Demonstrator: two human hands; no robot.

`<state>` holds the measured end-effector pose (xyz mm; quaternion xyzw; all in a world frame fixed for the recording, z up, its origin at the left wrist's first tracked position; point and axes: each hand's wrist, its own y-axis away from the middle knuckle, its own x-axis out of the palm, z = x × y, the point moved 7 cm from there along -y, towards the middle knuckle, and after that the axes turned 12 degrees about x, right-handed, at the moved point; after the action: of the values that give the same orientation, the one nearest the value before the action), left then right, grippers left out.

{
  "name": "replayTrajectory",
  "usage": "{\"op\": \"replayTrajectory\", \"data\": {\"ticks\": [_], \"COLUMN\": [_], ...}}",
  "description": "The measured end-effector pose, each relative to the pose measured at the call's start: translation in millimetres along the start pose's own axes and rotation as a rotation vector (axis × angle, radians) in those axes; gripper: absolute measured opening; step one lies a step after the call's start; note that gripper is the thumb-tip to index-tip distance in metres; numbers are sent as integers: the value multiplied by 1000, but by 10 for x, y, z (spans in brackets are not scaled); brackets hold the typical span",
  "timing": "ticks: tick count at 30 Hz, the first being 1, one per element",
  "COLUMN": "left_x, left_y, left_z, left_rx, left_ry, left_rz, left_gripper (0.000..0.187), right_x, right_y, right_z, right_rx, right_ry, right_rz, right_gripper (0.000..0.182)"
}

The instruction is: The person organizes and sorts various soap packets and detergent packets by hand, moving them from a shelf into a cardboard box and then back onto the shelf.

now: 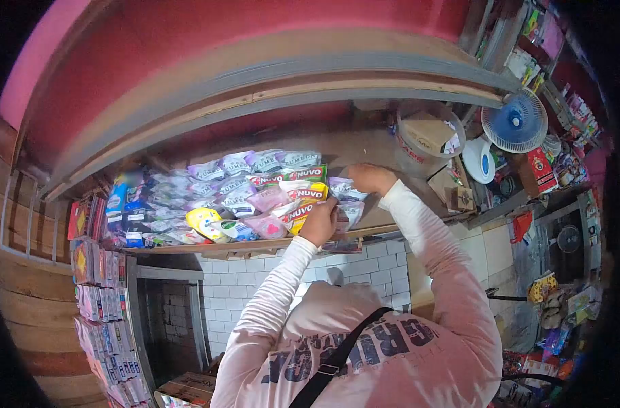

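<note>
Setting: a shop interior is seen from above the person's head; a wooden shelf [269,243] is fixed over a white tiled wall [364,262].
Left hand: the left hand [320,221] is raised to the front edge of the shelf, fingers curled at a Nuvo soap packet [302,212]; whether the packet is clamped cannot be told.
Right hand: the right hand [370,178] is laid further back on the shelf, palm down, beside pale sachets [345,189]; its grip is hidden, so its state cannot be told.
Hands relative: the hands are apart, the right one behind and to the right of the left.
Soap packets: red, green and yellow packets are stacked near the middle of the shelf, just left of both hands.
Pouches: grey-white pouches [235,165] are piled toward the back of the shelf, left of the soap.
Left end of shelf: blue packets [117,197] and a yellow pack [202,222] are noted there.
Right end of shelf: a plastic bucket [429,136] holding cardboard is seen near the right end.
Beyond: a blue fan [519,121] is seen to the right of the bucket.
Below left: hanging strips of sachets [102,306] are recorded along a wooden post.
</note>
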<state>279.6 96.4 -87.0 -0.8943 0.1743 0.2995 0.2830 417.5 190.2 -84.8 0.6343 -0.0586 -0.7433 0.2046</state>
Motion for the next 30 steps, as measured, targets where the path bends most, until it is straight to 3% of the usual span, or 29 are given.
{"op": "replayTrajectory", "data": {"ticks": [3, 10, 13, 25, 29, 30], "left_x": [-21, 33, 86, 183, 195, 185], "left_y": [11, 39, 85, 102, 151, 175], "left_z": [15, 79, 120, 106, -25, -83], "left_rx": [-20, -41, -87, -185, -325, -237], "left_ry": [-12, -54, -77, -58, -65, -151], "left_rz": [2, -21, 18, -252, -335, -404], "left_gripper": [21, 22, 24, 25, 51, 65], "right_x": [-22, -49, 228, 241, 179, 195], "right_y": [107, 170, -167, -231, -222, -242], "right_z": [-23, 244, 95, 1, -81, -89], "right_rx": [1, 16, -156, -278, -402, -436], "right_ry": [8, 34, -59, -134, -253, -271], "right_rz": [-107, -53, -41, 57, 103, 114], "right_gripper": [23, 21, 20, 26, 29, 30]}}
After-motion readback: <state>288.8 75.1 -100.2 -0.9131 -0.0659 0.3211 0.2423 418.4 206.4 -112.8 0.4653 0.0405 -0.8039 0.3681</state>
